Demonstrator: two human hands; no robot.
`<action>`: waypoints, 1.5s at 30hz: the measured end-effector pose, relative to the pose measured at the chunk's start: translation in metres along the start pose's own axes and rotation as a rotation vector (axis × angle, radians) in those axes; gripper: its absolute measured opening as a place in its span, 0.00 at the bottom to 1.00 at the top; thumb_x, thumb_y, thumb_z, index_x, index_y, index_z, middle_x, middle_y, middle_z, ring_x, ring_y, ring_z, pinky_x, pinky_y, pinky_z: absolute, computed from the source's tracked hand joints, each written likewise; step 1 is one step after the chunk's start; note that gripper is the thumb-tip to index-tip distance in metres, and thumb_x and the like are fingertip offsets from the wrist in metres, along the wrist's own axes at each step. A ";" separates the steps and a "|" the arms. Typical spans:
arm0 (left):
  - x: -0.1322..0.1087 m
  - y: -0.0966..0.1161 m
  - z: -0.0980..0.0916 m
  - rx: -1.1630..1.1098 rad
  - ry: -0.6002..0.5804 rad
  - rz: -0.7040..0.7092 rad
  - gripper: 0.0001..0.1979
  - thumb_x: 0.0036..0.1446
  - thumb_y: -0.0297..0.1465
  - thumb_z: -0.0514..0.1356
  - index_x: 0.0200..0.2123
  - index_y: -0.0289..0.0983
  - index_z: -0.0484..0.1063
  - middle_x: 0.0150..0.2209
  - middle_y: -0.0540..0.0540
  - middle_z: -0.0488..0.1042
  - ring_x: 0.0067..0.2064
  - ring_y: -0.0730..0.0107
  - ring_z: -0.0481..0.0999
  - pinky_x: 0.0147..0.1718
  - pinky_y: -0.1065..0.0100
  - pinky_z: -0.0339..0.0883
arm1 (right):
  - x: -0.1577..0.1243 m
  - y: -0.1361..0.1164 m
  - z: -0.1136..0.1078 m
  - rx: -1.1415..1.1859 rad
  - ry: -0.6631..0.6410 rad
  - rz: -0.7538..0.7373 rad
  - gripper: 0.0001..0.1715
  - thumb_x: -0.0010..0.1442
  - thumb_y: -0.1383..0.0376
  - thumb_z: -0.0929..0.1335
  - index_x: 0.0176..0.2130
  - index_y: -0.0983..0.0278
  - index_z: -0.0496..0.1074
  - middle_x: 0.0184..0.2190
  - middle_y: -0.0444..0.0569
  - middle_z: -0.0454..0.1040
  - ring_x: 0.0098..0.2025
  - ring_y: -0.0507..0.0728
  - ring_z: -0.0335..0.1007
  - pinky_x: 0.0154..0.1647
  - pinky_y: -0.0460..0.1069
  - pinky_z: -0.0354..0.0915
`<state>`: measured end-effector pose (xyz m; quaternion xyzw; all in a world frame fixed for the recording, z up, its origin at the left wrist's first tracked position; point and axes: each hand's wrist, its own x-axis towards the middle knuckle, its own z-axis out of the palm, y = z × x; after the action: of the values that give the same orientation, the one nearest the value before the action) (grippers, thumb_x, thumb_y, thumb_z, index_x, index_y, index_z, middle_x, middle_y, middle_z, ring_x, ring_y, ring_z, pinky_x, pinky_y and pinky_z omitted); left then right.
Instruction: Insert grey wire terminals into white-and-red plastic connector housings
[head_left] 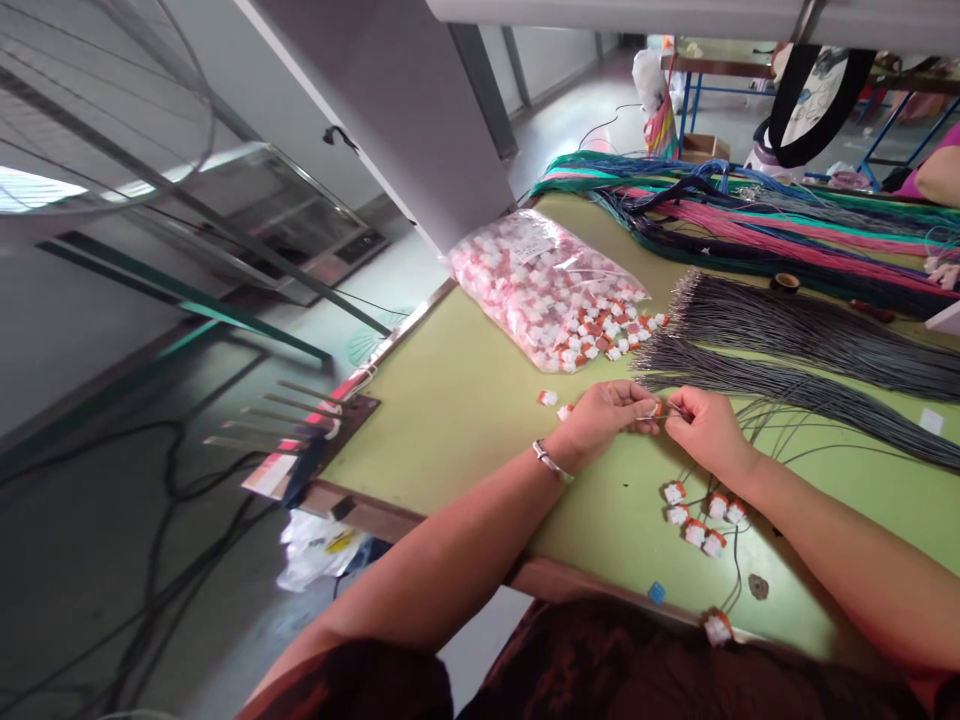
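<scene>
My left hand (606, 415) pinches a small white and orange connector (657, 410) at its fingertips. Just to the right, my right hand (709, 430) is closed on the end of a thin dark wire (677, 408), which meets or nearly meets the connector; the exact contact is too small to tell. Below my right hand lie several connectors with wires attached (696, 530). Another wired connector (718, 628) sits at the table's front edge. Left of my left hand are loose connectors (547, 398). Behind my hands spreads a bundle of dark wires (750, 375) with bare metal ends.
An open clear bag (525, 280) spills white and orange connectors on the green table (435, 400). Colored wire bundles (750, 215) lie across the back. A rack with metal prongs (322, 430) stands at the left edge. Another person's arm (937, 175) shows at far right.
</scene>
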<state>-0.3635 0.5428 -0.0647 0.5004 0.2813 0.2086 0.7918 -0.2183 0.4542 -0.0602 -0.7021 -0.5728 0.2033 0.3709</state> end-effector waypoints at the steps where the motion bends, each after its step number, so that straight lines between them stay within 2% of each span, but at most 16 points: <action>1: 0.000 0.000 0.000 -0.006 -0.001 -0.001 0.21 0.37 0.40 0.72 0.28 0.30 0.73 0.24 0.47 0.76 0.25 0.76 0.75 0.27 0.74 0.68 | 0.000 0.000 0.000 -0.005 -0.007 -0.005 0.06 0.48 0.67 0.63 0.24 0.64 0.69 0.17 0.41 0.67 0.20 0.49 0.57 0.23 0.44 0.52; 8: -0.001 0.004 -0.002 -0.016 0.033 -0.024 0.20 0.38 0.38 0.72 0.29 0.29 0.73 0.24 0.47 0.76 0.25 0.75 0.76 0.27 0.74 0.67 | 0.002 0.000 -0.003 0.018 0.040 0.025 0.05 0.48 0.65 0.63 0.24 0.63 0.68 0.16 0.40 0.66 0.19 0.48 0.55 0.23 0.44 0.53; 17: -0.002 0.006 -0.001 -0.045 0.040 -0.038 0.18 0.40 0.36 0.72 0.29 0.29 0.72 0.25 0.48 0.75 0.26 0.75 0.76 0.28 0.73 0.68 | 0.001 0.000 -0.004 0.011 0.017 0.010 0.06 0.49 0.65 0.64 0.26 0.64 0.69 0.18 0.41 0.67 0.20 0.48 0.57 0.24 0.44 0.54; 24: -0.001 0.008 -0.001 -0.049 0.022 -0.080 0.21 0.37 0.39 0.72 0.29 0.30 0.72 0.24 0.46 0.76 0.25 0.75 0.76 0.27 0.75 0.68 | 0.004 0.001 -0.002 0.082 0.024 0.064 0.05 0.47 0.65 0.64 0.25 0.64 0.69 0.16 0.40 0.65 0.18 0.47 0.54 0.21 0.44 0.51; 34: 0.002 0.001 0.002 0.043 0.036 -0.017 0.17 0.41 0.35 0.71 0.29 0.30 0.73 0.23 0.47 0.76 0.24 0.76 0.75 0.27 0.74 0.68 | 0.004 -0.001 0.002 0.069 0.017 0.068 0.07 0.49 0.63 0.64 0.26 0.64 0.69 0.18 0.42 0.68 0.20 0.48 0.57 0.22 0.44 0.52; 45: 0.002 0.002 -0.001 0.010 0.014 -0.041 0.17 0.43 0.37 0.70 0.31 0.30 0.72 0.23 0.47 0.76 0.25 0.76 0.75 0.27 0.74 0.68 | 0.006 0.000 -0.001 0.107 0.032 0.072 0.03 0.45 0.66 0.64 0.23 0.64 0.66 0.15 0.38 0.62 0.18 0.47 0.52 0.20 0.44 0.50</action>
<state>-0.3633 0.5457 -0.0633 0.4970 0.2984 0.1943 0.7913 -0.2163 0.4595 -0.0583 -0.7047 -0.5295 0.2356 0.4094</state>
